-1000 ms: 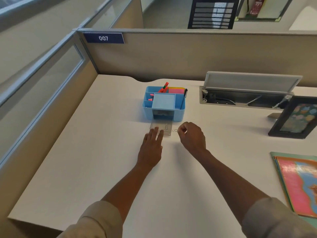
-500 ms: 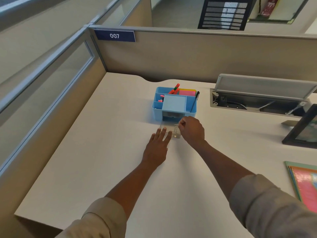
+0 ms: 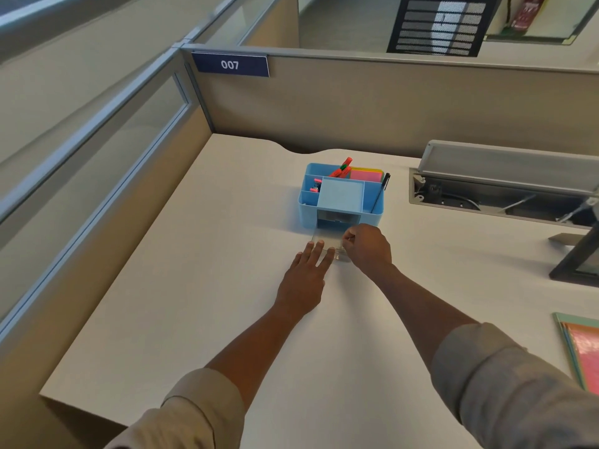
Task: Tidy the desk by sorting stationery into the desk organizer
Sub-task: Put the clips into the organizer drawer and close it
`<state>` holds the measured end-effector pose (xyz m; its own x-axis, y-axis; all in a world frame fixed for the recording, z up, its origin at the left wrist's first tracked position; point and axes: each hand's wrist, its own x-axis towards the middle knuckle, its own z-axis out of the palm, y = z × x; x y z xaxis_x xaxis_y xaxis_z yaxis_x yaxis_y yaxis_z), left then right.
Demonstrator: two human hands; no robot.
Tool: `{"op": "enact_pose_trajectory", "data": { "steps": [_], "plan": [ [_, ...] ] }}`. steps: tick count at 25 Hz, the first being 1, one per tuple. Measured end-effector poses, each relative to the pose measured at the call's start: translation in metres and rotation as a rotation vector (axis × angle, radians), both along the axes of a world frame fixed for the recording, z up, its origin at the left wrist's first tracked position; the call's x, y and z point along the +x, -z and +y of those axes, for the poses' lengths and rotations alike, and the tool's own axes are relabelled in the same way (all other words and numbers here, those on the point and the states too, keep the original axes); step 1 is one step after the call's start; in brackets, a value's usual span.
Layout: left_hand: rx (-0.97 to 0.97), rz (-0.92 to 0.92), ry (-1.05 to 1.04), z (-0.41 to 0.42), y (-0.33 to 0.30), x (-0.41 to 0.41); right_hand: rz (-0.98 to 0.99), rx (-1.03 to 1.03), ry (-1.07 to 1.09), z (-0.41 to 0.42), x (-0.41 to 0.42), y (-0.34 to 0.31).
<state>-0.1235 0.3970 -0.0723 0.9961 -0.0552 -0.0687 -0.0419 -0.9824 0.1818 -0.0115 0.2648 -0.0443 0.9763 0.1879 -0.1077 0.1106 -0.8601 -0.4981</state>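
Near the middle of the desk (image 3: 201,286), the blue organizer (image 3: 308,212) stands with its clear drawer (image 3: 325,238) pulled out toward the person, well apart from every desk edge. Left hand (image 3: 303,281) lies flat, fingers straight, tips resting on the drawer's front left corner. Right hand (image 3: 368,246) is over the drawer's right side, fingers curled and pinched together; what they pinch is too small to tell. Orange markers (image 3: 342,170), pink sticky notes (image 3: 366,175) and a black pen (image 3: 379,192) sit in the organizer's back and right compartments. Bare white surface lies to the left as far as the partition (image 3: 107,202). To the right: open cable tray (image 3: 505,192), dark picture frame (image 3: 577,254), a pink booklet (image 3: 583,351) at the edge. Nameplate 007 (image 3: 230,64) on the back partition.
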Motion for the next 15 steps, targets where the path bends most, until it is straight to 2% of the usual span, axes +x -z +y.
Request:
{"op": "enact_pose_trajectory", "data": {
  "steps": [3,6,10,15],
  "plan": [
    [-0.015,-0.004,0.007,0.003,-0.004,0.001,-0.015,0.080,0.007,-0.008,-0.001,-0.001],
    [-0.036,-0.064,0.036,-0.005,-0.010,-0.001,-0.110,0.164,0.013,-0.031,-0.011,0.002],
    [-0.096,-0.126,0.113,-0.036,-0.016,-0.008,-0.153,0.177,0.022,-0.078,-0.039,0.011],
    [-0.178,-0.103,0.122,-0.089,-0.021,-0.014,-0.187,0.269,0.260,-0.158,-0.085,0.021]
  ]
}}
